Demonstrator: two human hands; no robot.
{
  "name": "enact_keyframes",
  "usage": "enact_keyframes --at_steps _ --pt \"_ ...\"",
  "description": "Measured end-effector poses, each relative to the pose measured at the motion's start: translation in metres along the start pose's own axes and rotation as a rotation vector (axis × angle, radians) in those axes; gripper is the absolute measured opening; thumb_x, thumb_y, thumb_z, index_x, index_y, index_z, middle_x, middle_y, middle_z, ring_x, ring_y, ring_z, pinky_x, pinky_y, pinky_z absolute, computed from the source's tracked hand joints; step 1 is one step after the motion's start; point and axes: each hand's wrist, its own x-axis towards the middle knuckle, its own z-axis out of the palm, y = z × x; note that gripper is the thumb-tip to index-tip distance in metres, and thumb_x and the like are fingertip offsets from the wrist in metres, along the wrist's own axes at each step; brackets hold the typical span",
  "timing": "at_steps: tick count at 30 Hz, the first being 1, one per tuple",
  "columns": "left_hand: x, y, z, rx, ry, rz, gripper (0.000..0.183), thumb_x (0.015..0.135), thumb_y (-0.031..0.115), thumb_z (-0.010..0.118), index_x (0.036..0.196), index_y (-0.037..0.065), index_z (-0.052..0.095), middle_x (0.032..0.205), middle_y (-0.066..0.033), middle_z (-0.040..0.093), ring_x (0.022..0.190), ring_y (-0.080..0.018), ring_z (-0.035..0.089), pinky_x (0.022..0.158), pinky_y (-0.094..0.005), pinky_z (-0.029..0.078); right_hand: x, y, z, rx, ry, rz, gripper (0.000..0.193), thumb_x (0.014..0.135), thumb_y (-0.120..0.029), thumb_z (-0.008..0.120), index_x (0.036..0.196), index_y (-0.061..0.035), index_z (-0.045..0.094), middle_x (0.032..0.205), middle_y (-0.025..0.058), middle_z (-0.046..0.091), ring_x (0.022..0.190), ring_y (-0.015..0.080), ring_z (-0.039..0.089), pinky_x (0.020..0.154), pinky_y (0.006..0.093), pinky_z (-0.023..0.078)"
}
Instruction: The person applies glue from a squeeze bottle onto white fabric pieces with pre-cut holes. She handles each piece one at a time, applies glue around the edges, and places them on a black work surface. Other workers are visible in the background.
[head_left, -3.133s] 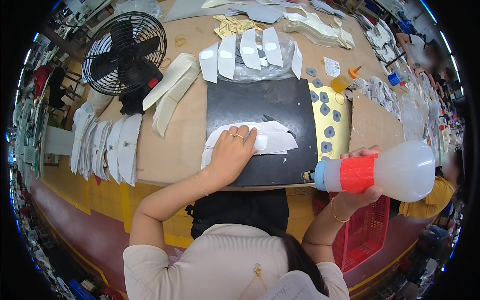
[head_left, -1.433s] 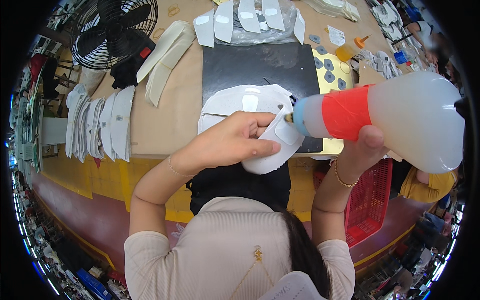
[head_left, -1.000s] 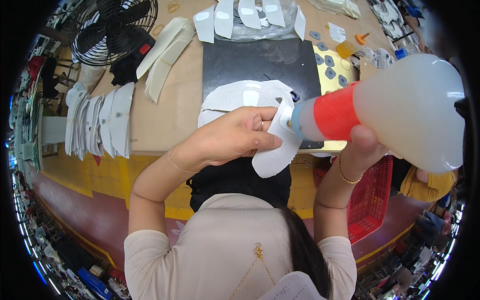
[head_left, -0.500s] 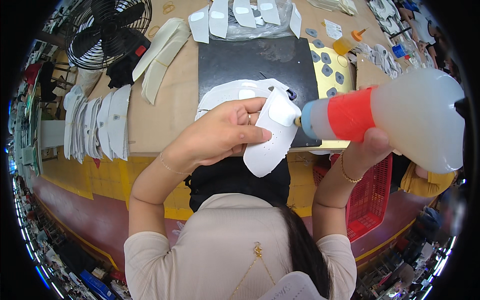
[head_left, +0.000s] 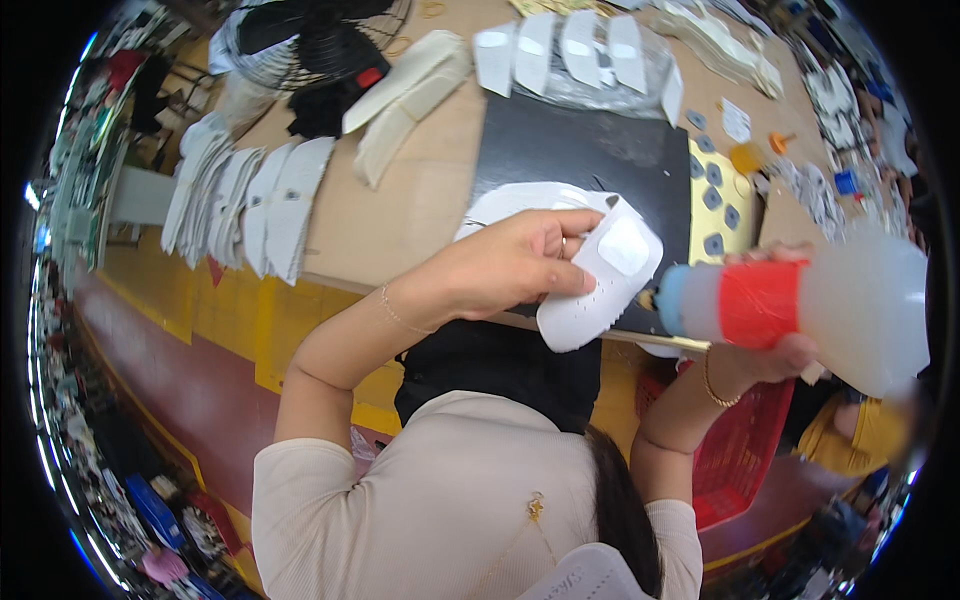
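Observation:
My left hand (head_left: 520, 262) pinches a white perforated shoe upper piece (head_left: 580, 318) between thumb and fingers, above the front edge of the table. A smooth white patch (head_left: 628, 250) lies on its upper part. My right hand (head_left: 778, 357) is wrapped round a large translucent squeeze bottle (head_left: 868, 310) with a red band and a pale blue cap, half full of whitish liquid. The bottle lies sideways, its dark nozzle (head_left: 645, 299) close to the piece's right edge; I cannot tell if they touch. Behind my left hand, another white piece (head_left: 500, 203) rests on the black mat (head_left: 585, 140).
Stacked white pieces (head_left: 290, 205) and cream strips (head_left: 410, 90) lie left, near a black fan (head_left: 320, 45). Patched pieces (head_left: 535, 50) line the mat's far edge. Grey pads (head_left: 713, 174) sit on a yellow sheet, right. A red basket (head_left: 745, 450) stands below the table.
The whole view has shifted, so the table sits further right and tilted. The nozzle, earlier against the patch's edge, now sits lower beside the piece. Both hands keep their holds.

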Motion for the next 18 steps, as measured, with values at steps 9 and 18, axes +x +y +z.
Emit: enact_keyframes --at_steps 9,18 --pt "-0.015 -0.036 -0.163 0.211 0.812 0.289 0.055 0.077 -0.002 0.055 0.131 -0.003 0.042 0.117 -0.0191 0.057 0.113 -0.0235 0.055 0.094 -0.0333 0.043 0.005 0.000 -0.024 0.326 -0.052 -0.003 0.079 0.072 -0.054 0.070 0.117 0.0036 0.040 0.108 0.0141 0.049 0.092 0.0264 0.057 0.083 0.0437 0.050" --pt "-0.018 -0.043 -0.097 1.501 0.959 0.371 0.050 0.080 0.018 0.067 0.124 0.000 0.052 0.117 -0.0179 0.052 0.106 -0.0303 0.050 0.092 -0.0357 0.041 -0.002 0.001 -0.023 0.276 -0.008 0.002 0.081 0.073 -0.053 0.069 0.124 0.0010 0.037 0.111 0.0153 0.048 0.095 0.0290 0.057 0.081 0.0466 0.051"
